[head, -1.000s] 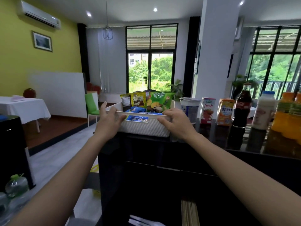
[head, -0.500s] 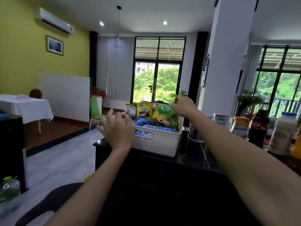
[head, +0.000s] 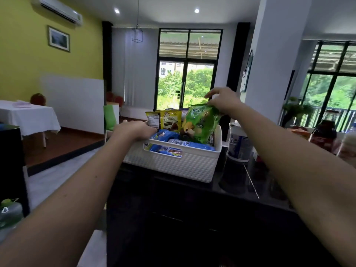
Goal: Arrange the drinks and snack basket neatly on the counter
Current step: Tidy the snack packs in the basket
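Holding the left rim of the white bumpy plastic basket (head: 179, 164) on the black shiny tabletop (head: 240, 189) with the left hand (head: 134, 130), grip curled over the edge. Pinching the top of the shiny green snack bag (head: 200, 122) inside that basket with the right hand (head: 224, 102), grip clamped on the bag. Seeing blue packets (head: 165, 135) and yellow packets (head: 171, 120) in there too, round white tub (head: 239, 147) just beside.

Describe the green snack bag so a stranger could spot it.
On the dark counter sits a white basket of snacks. The green bag stands at its right end, its top pinched by the right hand. Neighbours are smaller yellow packets and flat blue ones.
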The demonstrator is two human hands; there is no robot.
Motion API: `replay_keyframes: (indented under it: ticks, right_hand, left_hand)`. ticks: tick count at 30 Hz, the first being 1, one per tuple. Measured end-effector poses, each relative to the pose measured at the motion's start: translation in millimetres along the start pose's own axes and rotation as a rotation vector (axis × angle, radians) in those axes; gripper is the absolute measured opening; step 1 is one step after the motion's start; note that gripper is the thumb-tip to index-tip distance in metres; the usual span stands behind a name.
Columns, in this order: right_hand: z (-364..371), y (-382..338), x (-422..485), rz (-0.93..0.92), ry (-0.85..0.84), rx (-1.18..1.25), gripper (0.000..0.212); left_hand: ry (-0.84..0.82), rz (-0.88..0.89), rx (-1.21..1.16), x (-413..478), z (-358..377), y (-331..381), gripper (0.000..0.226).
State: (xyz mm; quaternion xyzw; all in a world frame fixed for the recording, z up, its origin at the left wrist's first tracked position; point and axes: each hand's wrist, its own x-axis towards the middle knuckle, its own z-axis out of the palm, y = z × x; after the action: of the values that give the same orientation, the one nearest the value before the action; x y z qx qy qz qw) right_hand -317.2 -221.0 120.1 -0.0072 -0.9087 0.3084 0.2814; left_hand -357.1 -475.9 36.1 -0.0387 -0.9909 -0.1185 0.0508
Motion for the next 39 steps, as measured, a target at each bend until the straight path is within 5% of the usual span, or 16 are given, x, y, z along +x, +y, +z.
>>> replay_keyframes:
  ticks: [3, 8, 13, 17, 22, 29, 31, 35, 39]
  right_hand:
    - [-14, -20, 1, -0.024, 0.020, 0.017, 0.025]
    - [-14, -62, -10, 0.158, -0.514, 0.104, 0.028]
    - [-13, -63, -8, -0.015, -0.641, -0.223, 0.045]
    - [-7, -48, -8, -0.255, -0.372, -0.325, 0.029]
    - [-22, -52, 0, -0.302, -0.005, -0.574, 0.027]
    - [6, -46, -1, -0.309, -0.094, -0.994, 0.023]
    - [19, -37, -4, -0.291, -0.197, -0.919, 0.035]
    - [39, -22, -9, -0.080, -0.603, -0.625, 0.111]
    - [57, 0, -10, -0.122, -0.507, -0.840, 0.123]
  left_hand:
    - [0.005, 0.009, -0.053, 6, 6, -3, 0.088]
    - [0.036, -0.008, -0.075, 2, 6, -2, 0.087]
    - [0.066, -0.025, -0.081, 1, 7, -2, 0.083]
    - [0.081, -0.027, -0.082, 3, 8, -3, 0.082]
    - [0.097, -0.039, -0.101, 1, 7, -2, 0.072]
    - [0.116, 0.004, -0.094, -7, 6, -2, 0.075]
    - [0.086, 0.052, -0.048, -8, 5, -3, 0.081]
    - [0.073, 0.071, -0.033, -11, 4, -4, 0.085]
    - [0.075, 0.052, -0.075, -18, 2, -1, 0.076]
